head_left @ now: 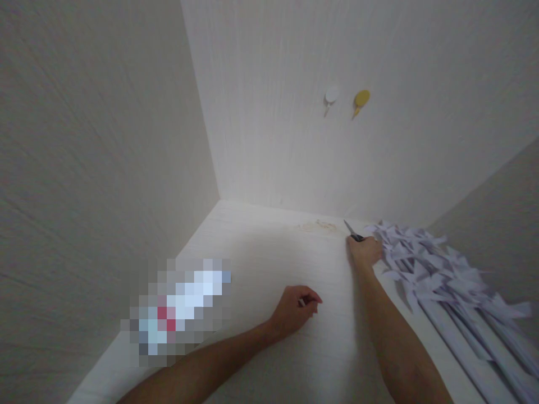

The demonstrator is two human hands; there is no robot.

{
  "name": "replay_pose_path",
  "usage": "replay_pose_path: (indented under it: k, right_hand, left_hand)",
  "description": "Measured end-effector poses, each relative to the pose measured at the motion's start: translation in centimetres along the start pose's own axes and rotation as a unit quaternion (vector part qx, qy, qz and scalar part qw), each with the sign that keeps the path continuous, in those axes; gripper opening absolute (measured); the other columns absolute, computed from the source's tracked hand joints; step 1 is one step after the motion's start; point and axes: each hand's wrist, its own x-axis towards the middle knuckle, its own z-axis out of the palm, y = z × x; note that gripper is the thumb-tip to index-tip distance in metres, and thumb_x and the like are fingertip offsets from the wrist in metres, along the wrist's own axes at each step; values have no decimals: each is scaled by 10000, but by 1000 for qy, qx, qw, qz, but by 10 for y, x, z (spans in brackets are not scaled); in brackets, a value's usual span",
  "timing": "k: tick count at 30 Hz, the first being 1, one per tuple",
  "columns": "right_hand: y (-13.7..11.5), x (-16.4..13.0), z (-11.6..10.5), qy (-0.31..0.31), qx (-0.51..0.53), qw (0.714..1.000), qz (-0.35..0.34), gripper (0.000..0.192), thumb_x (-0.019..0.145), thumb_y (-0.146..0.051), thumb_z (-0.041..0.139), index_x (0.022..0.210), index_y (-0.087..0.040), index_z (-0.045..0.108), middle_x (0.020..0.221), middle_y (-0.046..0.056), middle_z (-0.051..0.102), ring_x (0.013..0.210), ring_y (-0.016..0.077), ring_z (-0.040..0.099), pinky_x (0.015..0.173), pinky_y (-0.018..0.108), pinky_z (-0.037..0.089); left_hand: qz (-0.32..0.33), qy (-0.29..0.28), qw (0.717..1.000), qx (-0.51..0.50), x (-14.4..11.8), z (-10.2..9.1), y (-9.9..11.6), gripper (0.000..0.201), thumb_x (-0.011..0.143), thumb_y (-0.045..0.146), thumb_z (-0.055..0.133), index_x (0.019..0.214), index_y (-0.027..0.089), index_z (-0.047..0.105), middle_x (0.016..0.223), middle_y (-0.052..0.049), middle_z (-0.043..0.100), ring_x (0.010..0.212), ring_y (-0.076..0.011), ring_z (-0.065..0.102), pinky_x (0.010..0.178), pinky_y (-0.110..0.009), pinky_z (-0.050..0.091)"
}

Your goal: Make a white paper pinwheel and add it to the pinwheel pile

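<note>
My right hand point(367, 250) is closed around a pair of scissors point(356, 237) with dark handles, near the back of the white surface. Their blades point away from me, up and to the left. Just right of that hand lies a pile of white paper pieces point(416, 261) with folded, fringed heads and long rolled stems. My left hand point(296, 307) hovers over or rests on the middle of the surface, thumb and forefinger brought together in a pinch. Anything between those fingertips is too small to make out.
Thin tan loops point(326, 225) lie by the back wall. A white hook point(331, 95) and a yellow hook point(362, 99) are fixed to that wall. Walls also rise at left and right. A blurred-out bright object point(189, 300) lies at left.
</note>
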Motion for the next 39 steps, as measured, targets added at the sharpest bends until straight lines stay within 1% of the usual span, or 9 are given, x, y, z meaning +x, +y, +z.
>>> replay_pose_path:
  k: [4, 9, 13, 17, 20, 31, 33, 36, 39]
  right_hand:
    - [-4, -1, -1, 29, 13, 997, 71, 502, 615, -412, 520, 935, -26, 541, 980, 273, 469, 904, 378, 482, 714, 453, 375]
    - [-15, -6, -16, 40, 65, 995, 58, 592, 609, -426, 541, 1024, -14, 445, 1046, 278, 400, 940, 362, 440, 730, 442, 357]
    - [-31, -49, -47, -14, 123, 989, -83, 409, 665, -373, 505, 979, -114, 470, 980, 138, 486, 886, 233, 467, 727, 316, 375]
    - [-39, -125, -76, -148, 203, 937, -242, 243, 772, -377, 399, 640, -189, 479, 590, -10, 483, 532, 116, 437, 521, 225, 345]
    - [-34, -160, -80, -188, 266, 912, -250, 311, 790, -366, 374, 535, -190, 406, 490, -37, 396, 473, 103, 380, 468, 221, 292]
    - [-20, -153, -63, -187, 301, 906, -229, 333, 768, -400, 378, 507, -193, 361, 460, -52, 334, 459, 102, 349, 447, 220, 276]
    - [-20, -154, -63, -194, 303, 903, -235, 331, 765, -400, 386, 507, -193, 368, 456, -49, 343, 457, 104, 352, 448, 222, 276]
    - [-20, -155, -63, -199, 301, 901, -240, 326, 760, -398, 394, 506, -195, 366, 453, -44, 354, 456, 110, 358, 448, 227, 276]
    - [-20, -154, -61, -207, 297, 898, -248, 312, 748, -392, 406, 508, -195, 376, 453, -38, 369, 454, 113, 367, 449, 230, 281]
  left_hand:
    - [1, -1, 1000, -2, 0, 0, 1, 170, 636, 130, 480, 691, 102, 638, 525, -14, 560, 450, -61, 466, 448, -171, 368]
    - [12, -4, 1000, 6, -1, -1, 0, 163, 637, 126, 481, 689, 107, 635, 529, -12, 566, 452, -59, 465, 452, -170, 371]
    - [15, -3, 1000, 11, -1, -1, -2, 162, 620, 107, 477, 680, 103, 627, 530, -6, 559, 449, -56, 457, 444, -167, 367]
    - [22, 6, 1000, 0, -1, -1, -3, 185, 628, 107, 454, 710, 99, 620, 529, 6, 544, 441, -50, 442, 445, -168, 377]
    - [23, 14, 1000, 7, -1, -2, -1, 192, 648, 132, 448, 729, 101, 619, 537, 7, 543, 447, -54, 445, 450, -175, 390]
    - [93, 78, 986, 112, -19, -1, 10, 211, 662, 126, 457, 782, 130, 629, 663, -27, 595, 602, -97, 518, 562, -207, 436]
    - [173, 35, 966, 187, -37, -7, 19, 237, 699, 134, 440, 854, 144, 619, 756, -54, 611, 643, -103, 530, 605, -219, 447]
    - [316, -10, 895, 314, -75, -32, 27, 309, 743, 125, 415, 1020, 162, 546, 966, -99, 587, 886, -140, 526, 770, -262, 434]
    - [342, 120, 853, 376, -119, -78, 18, 333, 749, 98, 426, 1058, 203, 491, 979, -83, 559, 923, -136, 515, 785, -275, 438]
